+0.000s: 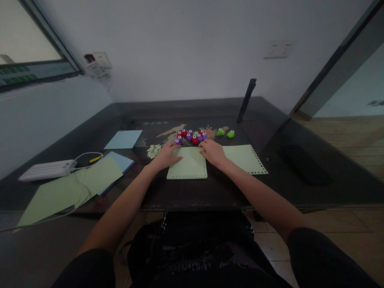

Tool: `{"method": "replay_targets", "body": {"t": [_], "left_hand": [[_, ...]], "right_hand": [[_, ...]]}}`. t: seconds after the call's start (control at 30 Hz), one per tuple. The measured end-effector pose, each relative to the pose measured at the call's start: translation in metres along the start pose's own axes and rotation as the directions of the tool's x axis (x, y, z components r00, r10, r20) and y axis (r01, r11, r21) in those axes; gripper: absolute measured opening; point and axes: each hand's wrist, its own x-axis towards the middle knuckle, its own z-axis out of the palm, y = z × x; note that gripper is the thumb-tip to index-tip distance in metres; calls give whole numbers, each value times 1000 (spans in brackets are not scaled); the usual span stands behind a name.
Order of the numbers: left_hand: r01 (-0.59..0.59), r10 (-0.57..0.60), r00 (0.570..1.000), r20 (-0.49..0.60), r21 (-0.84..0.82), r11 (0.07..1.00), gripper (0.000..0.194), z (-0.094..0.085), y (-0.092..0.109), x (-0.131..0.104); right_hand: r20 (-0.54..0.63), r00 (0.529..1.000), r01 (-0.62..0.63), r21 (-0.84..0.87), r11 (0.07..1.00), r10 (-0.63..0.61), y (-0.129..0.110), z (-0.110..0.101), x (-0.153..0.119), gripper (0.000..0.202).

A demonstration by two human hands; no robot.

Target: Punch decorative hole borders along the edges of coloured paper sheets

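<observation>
In the head view, a pale green sheet or small stack of paper (187, 165) with punched holes along its near edge lies flat before me. My left hand (168, 155) rests at its far left corner, thumb spread over the paper and fingers stretched forward. At the far right corner lies my right hand (213, 152), its fingers extended and thumb apart, touching the paper's edge. Another pale green hole-edged sheet (243, 158) sits partly under my right wrist. Just beyond both hands is a cluster of red, purple and green toy figures with eyes (195, 139).
Two green toy figures (221, 131) stand apart at the right. White flowers (154, 151) lie by my left hand. Leftward are a blue sheet (124, 139), green papers (78, 184), a white power strip (46, 170) and a cable. A dark upright post (247, 100) stands behind; a dark flat object (304, 164) lies right.
</observation>
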Motion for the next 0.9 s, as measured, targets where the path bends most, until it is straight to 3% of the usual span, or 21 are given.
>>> {"method": "replay_targets", "body": {"t": [0.17,0.5,0.7,0.9], "left_hand": [[-11,11,1000,-10,-14,1000,46,-1,1,0],[-15,14,1000,-26,-58,998,42,1,-1,1],[-41,37,998,-54,-75,996,44,3,-4,1],[-26,18,997,-70,-109,994,43,6,-6,2]], "right_hand": [[-30,999,-44,29,999,45,1,-1,4,12],[-3,994,-106,74,992,106,-2,-4,3,13],[34,988,-154,296,943,150,7,-1,6,15],[191,978,-176,524,834,87,16,2,5,12]]}}
